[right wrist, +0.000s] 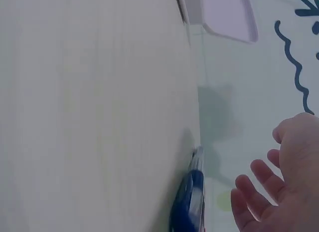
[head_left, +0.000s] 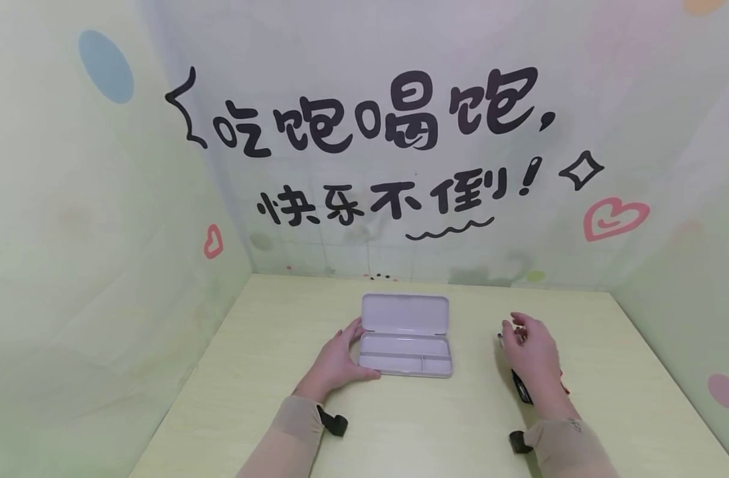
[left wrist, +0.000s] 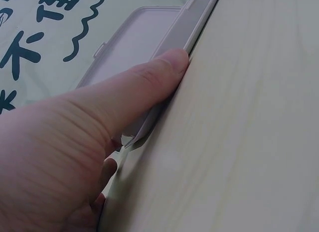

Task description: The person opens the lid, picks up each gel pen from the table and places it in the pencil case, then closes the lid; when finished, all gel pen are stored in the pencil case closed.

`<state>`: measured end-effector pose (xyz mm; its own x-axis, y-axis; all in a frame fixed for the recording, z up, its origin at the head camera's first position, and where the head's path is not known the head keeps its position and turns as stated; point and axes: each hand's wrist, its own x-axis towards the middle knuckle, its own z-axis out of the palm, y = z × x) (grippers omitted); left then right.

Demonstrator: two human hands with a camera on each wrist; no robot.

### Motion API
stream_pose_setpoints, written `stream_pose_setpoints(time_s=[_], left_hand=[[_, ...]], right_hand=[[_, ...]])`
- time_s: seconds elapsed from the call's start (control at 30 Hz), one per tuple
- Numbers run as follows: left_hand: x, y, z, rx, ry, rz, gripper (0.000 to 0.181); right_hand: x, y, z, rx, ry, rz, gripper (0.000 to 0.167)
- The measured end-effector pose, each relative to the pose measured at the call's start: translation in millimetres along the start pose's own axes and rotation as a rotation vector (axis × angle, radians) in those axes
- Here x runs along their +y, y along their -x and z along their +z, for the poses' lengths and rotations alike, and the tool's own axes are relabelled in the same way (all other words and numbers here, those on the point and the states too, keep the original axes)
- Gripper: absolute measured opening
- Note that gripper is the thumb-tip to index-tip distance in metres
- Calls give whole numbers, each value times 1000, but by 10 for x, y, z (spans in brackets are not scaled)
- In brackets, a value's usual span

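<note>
A: Starting with the head view! Clamped round the left end of a lilac case (head_left: pixel 406 345) with the left hand (head_left: pixel 336 362): thumb (head_left: pixel 367 374) along the near edge, other left fingers (head_left: pixel 351 332) round at the back corner.

B: Lying where, exactly?

A: Open on the bench (head_left: pixel 293 305), just right of the left fingers, well to the left of the right ones. Lid (head_left: pixel 405 313) up at the back; one long compartment behind, a longer and a shorter one in front.

B: And across with the right hand (head_left: pixel 536 358)?

A: Poised over a slim dark item (head_left: pixel 521 387), half hidden below the palm and wrist. Loosely bent, those right fingers (head_left: pixel 522 320)! Too small from here to judge any contact. And beyond both sets of fingers, big black lettering (head_left: pixel 410 109) across the wall (head_left: pixel 317 60)!

B: Over to the left wrist view! Nearly straight, that thumb, pressed along the case's near edge. The others folded below, partly hidden. Past the thumb, the slanting lid; alongside, pale grain of the bench.

A: Now the right wrist view! Apart, clearly, with gaps between the fingertips, and curved in the air. Just left of the fingers, a blue-and-silver item (right wrist: pixel 188 202), blurred.

B: Same as the dark one?

A: Can't tell! Farther off, up top, a corner of the case.
</note>
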<state>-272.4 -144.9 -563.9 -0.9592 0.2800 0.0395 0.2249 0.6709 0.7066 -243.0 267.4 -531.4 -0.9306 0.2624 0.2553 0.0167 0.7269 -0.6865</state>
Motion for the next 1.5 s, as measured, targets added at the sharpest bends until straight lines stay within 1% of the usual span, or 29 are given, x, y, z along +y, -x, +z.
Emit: stream_pose_setpoints(time_s=[0.1, 0.17, 0.33, 0.4, 0.47, 0.63, 0.77, 0.93, 1.1, 1.3, 1.4, 1.5], left_hand=[[3, 0, 4, 4, 1, -1, 136], [-1, -2, 10, 8, 0, -2, 136], [-25, -5, 28, 8, 1, -2, 137], [-32, -6, 32, 7, 2, 7, 137], [-34, -9, 30, 7, 0, 20, 137], [-21, -9, 2, 8, 8, 32, 137], [-3, -4, -6, 1, 1, 24, 137], [-17, -2, 5, 0, 1, 28, 137], [-29, 1, 13, 3, 6, 34, 136], [-18, 9, 4, 5, 10, 20, 136], [-13, 10, -2, 7, 16, 21, 136], [-23, 4, 1, 6, 11, 26, 136]], right_hand=[[137, 31, -122, 16, 36, 81, 54], [214, 46, -194, 5, 69, 141, 57], [380, 83, -327, -71, 157, 284, 66], [435, 105, -356, -100, 189, 325, 68], [479, 132, -368, -121, 223, 349, 68], [524, 166, -364, -146, 297, 362, 66], [525, 167, -367, -153, 310, 373, 61], [519, 169, -365, -140, 300, 366, 54], [521, 160, -359, -136, 278, 368, 51], [533, 140, -345, -152, 243, 415, 52], [522, 136, -341, -128, 223, 423, 50], [485, 138, -334, -96, 215, 402, 48]])
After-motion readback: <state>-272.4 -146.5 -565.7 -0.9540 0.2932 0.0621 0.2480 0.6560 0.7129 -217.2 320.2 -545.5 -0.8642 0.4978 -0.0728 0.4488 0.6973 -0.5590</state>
